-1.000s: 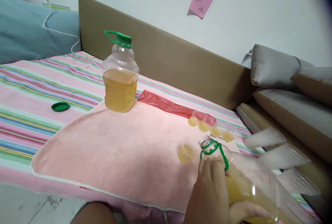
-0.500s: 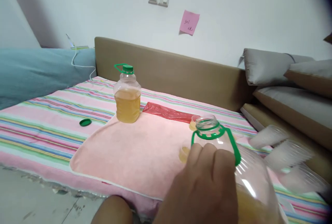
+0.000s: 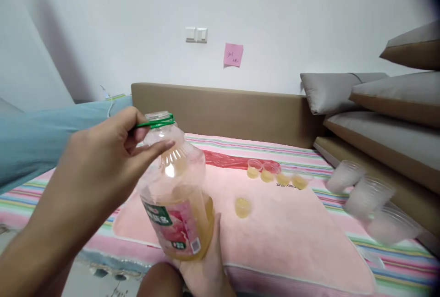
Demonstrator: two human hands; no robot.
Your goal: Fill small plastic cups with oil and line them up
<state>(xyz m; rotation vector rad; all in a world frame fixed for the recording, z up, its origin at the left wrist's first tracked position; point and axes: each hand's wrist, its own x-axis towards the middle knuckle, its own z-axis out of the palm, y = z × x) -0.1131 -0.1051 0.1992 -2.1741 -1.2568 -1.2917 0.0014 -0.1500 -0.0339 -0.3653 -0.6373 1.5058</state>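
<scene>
My left hand (image 3: 117, 150) pinches the green plastic handle (image 3: 142, 124) at the neck of a big clear juice bottle (image 3: 202, 159). Its mouth is uncapped, and yellow juice fills the lower part behind a pink and green label. Under the base, my right hand (image 3: 202, 265) supports the bottle, its thumb up along the right side and its other fingers hidden. The bottle leans slightly over the front of a pink mat (image 3: 292, 242). To its right on the mat stands a small cup of juice (image 3: 243, 207).
Several small juice cups (image 3: 267, 175) form a row at the mat's back, by a red plastic sheet (image 3: 223, 159). Stacked clear cups (image 3: 369, 196) lie on the striped bedsheet at right. Grey cushions (image 3: 385, 127) pile up behind them, and a brown headboard (image 3: 233, 111) borders the back.
The open bottle has moved from right to left across my view. My right hand now shows under its base. The capped second bottle and loose green cap no longer show.
</scene>
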